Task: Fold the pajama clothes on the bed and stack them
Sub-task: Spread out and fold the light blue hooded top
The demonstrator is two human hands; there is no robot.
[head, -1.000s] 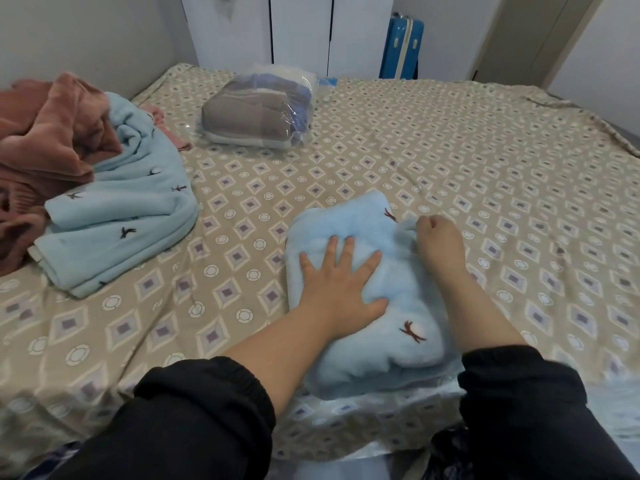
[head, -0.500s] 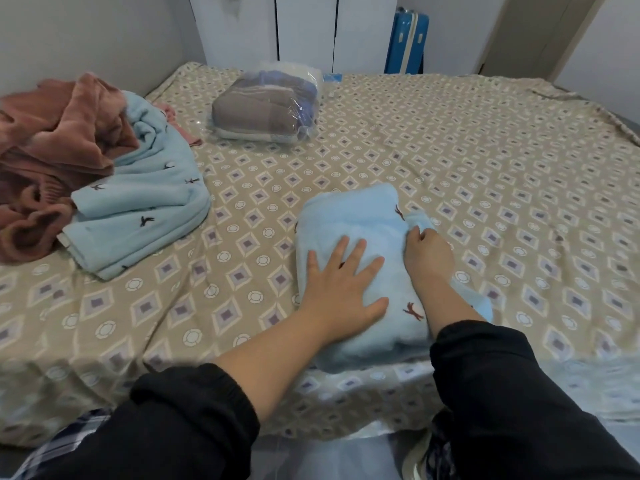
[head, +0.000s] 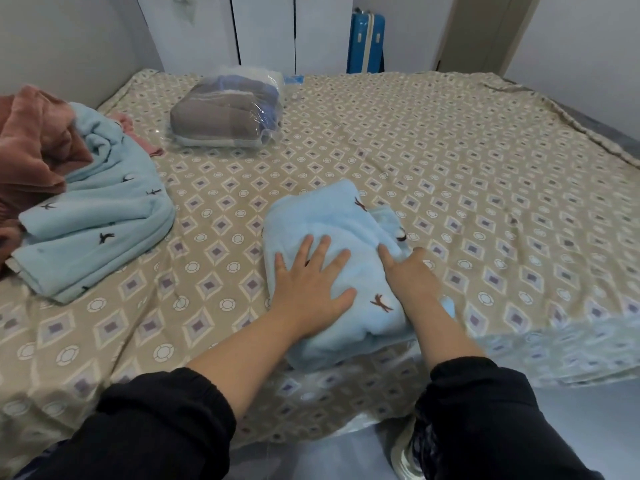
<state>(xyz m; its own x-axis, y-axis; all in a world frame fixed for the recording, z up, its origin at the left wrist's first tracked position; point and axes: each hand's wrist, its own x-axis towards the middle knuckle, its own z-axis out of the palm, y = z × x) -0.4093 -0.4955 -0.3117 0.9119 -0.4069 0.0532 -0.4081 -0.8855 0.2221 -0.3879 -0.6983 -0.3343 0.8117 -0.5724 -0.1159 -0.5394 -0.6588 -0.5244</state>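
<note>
Folded light-blue pajama piece (head: pixel 332 216) near front edge of bed (head: pixel 450 150), under both hands.
Left hand (head: pixel 311 285) flat, fingers spread, pressing on top; right hand (head: pixel 412 277) at its right fold, pinching or merely touching: cannot tell.

Pale-blue pajama (head: pixel 332 216) — beige diamond-print sheet (head: pixel 450 161)

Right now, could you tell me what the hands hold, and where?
The right hand pinches the folded pajama at its right edge; the left hand only presses flat on top.
</note>
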